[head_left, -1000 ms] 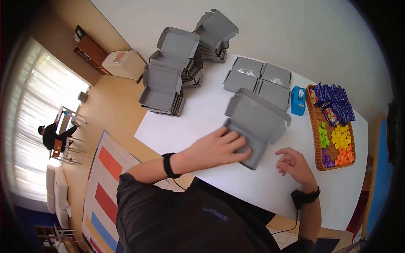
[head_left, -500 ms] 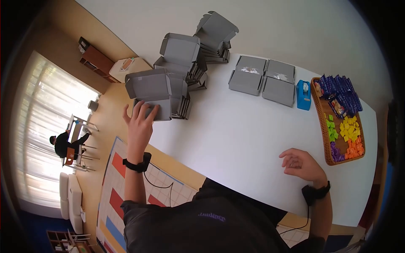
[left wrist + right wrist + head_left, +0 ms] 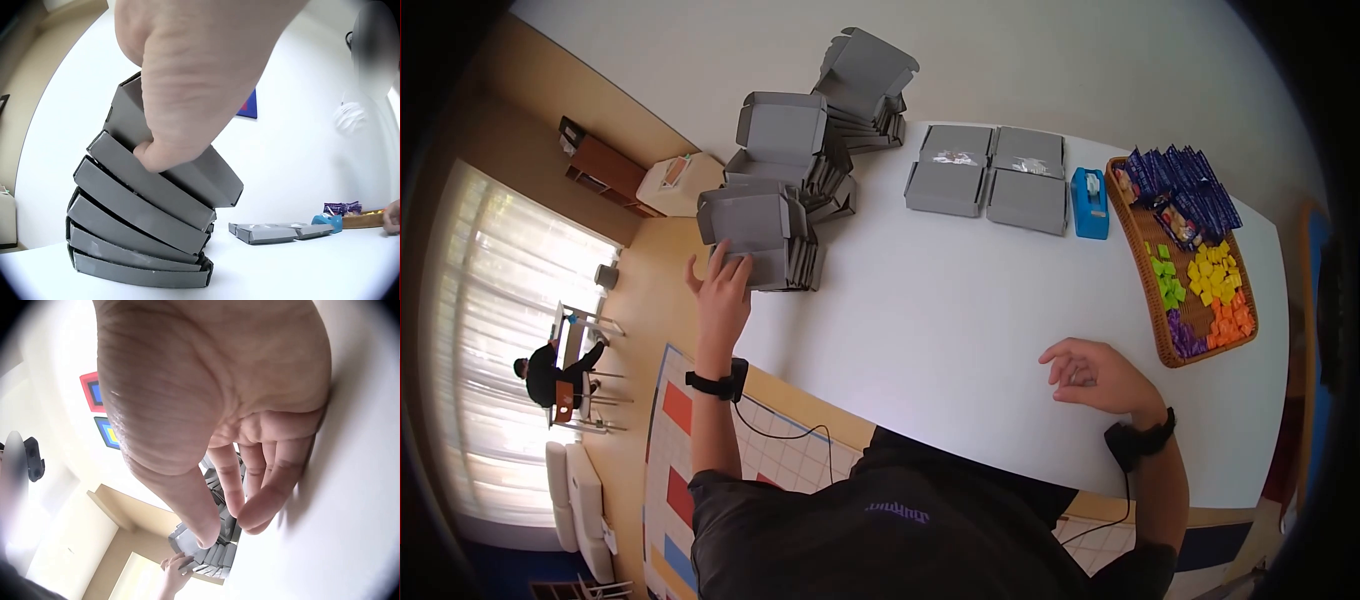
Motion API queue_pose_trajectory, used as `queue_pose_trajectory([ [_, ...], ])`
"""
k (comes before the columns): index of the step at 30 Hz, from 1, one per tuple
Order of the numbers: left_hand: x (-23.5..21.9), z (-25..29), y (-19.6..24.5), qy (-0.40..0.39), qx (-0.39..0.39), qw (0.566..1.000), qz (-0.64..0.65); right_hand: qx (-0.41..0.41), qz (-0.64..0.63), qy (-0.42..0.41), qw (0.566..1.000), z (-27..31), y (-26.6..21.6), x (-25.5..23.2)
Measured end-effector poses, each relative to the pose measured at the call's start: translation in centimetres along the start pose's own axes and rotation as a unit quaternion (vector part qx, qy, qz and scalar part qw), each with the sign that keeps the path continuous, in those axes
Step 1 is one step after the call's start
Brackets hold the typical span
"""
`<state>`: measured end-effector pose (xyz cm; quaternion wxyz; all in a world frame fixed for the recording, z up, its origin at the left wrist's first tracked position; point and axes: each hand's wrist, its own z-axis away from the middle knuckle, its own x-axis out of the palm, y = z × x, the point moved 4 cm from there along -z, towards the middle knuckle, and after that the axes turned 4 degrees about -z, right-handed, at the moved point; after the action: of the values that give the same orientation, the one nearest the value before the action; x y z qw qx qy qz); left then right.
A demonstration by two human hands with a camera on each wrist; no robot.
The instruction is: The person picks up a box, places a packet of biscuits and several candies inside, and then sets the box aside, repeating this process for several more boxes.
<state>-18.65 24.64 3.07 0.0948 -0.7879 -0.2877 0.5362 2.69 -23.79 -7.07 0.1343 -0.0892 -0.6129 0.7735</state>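
L hand (image 3: 194, 81) cut by top edge in L wrist cam, hiding part of box (image 3: 215, 178); R hand (image 3: 392, 217) cut by R edge there; shirt text (image 3: 897, 513) illegible.

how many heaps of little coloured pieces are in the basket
4. In the basket, the green heap is at left, with the yellow heap to its right; nearer the person are the purple heap and, right of it, the orange heap. The packets might hide more.

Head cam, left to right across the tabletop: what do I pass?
Nearest box stack → flat grey boxes → blue tape dispenser → wicker basket. Hands and the rear stacks left out, since they overlap others.
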Motion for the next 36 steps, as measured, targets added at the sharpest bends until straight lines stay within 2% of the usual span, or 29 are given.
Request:
queue_pose_trajectory([
  [3, -1.1, -0.3, 0.4, -0.019, -0.010, 1.000, 0.019, 0.002, 0.002, -0.002, 1.000, 0.0, -0.1, 0.0],
  [6, -0.2, 0.1, -0.3, -0.003, 0.011, 1.000, -0.003, 0.009, 0.013, -0.001, 1.000, 0.0, -0.2, 0.0],
  [8, 0.1, 0.2, -1.0, -0.012, -0.014, 1.000, -0.018, 0.001, 0.009, 0.003, 1.000, 0.0, -0.1, 0.0],
  [12, 0.3, 0.1, -0.6, -0.061, -0.033, 0.997, -0.041, 0.012, 0.014, 0.005, 1.000, 0.0, -0.2, 0.0],
  [16, 0.7, 0.3, 0.1, -0.075, -0.034, 0.996, -0.031, 0.006, 0.001, 0.007, 1.000, 0.0, 0.0, 0.1],
  [21, 0.8, 0.4, 1.1, -0.060, -0.043, 0.997, 0.024, -0.010, 0.015, 0.010, 1.000, 0.1, 0.1, 0.0],
  [25, -2.9, -0.8, 2.9, 0.018, -0.048, 0.999, -0.001, 0.003, 0.026, 0.013, 1.000, 0.2, 0.3, -0.1],
  [28, -6.9, -1.9, 7.2, 0.061, -0.021, 0.993, 0.102, -0.005, 0.022, 0.018, 1.000, 0.0, 0.4, -0.1],
  [29, -8.2, -2.5, 9.1, 0.044, 0.023, 0.989, 0.140, -0.006, 0.019, 0.019, 1.000, 0.0, 0.3, -0.1],
  [30, -9.1, -3.8, 12.0, -0.017, 0.086, 0.968, 0.237, -0.005, 0.017, 0.019, 1.000, 0.0, 0.3, 0.0],
  [31, -9.3, -5.1, 14.9, -0.074, 0.145, 0.928, 0.335, -0.003, 0.013, 0.018, 1.000, 0.2, 0.2, -0.1],
  [33, -6.9, -6.7, 17.9, -0.144, 0.206, 0.874, 0.415, -0.006, -0.002, 0.016, 1.000, 0.1, 0.4, 0.0],
  [36, -3.2, -10.5, 22.0, -0.133, 0.264, 0.879, 0.373, 0.002, -0.010, 0.014, 1.000, 0.3, 0.4, 0.0],
])
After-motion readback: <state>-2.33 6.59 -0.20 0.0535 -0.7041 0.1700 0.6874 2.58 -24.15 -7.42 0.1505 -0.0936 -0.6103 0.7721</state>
